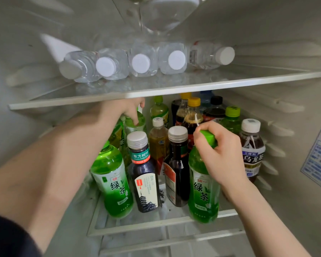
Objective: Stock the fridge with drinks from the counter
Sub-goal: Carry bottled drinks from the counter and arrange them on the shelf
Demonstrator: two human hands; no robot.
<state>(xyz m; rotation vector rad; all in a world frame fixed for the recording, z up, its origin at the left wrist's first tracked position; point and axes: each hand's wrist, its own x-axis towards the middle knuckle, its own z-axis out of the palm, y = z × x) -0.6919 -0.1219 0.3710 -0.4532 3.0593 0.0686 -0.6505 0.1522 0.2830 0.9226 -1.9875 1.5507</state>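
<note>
Stocking looks well advanced. The fridge point(295, 164) already carries five water bottles point(141, 62) lying on their sides on the upper shelf point(156, 91), and the lower shelf point(165, 222) is crowded with upright tea, cola and juice bottles. The counter is out of view, so how many drinks are left to bring cannot be told. On the shelf itself, free room seems to remain only along the front edge.

The right hand point(220, 151) is clamped on a green tea bottle point(202, 191): fingers and thumb curl tightly round its green cap point(208, 137) and neck, with no gap showing. Below the grip the bottle hangs upright, its base at the front rim of the lower shelf; whether it already bears on the glass cannot be told. Just left of this grip stands a dark bottle point(177, 164) with a silver cap, and to the right of it a white-capped oolong bottle point(252, 154), near but apart from the hand.

The left hand point(119, 112) reaches deeper, just under the upper shelf, its fingers curled down and closed on the top of a pale green bottle point(135, 125) in the back rows. In front of and below that grip stands another green tea bottle point(111, 173). Probably both bottles are being settled into place
</note>
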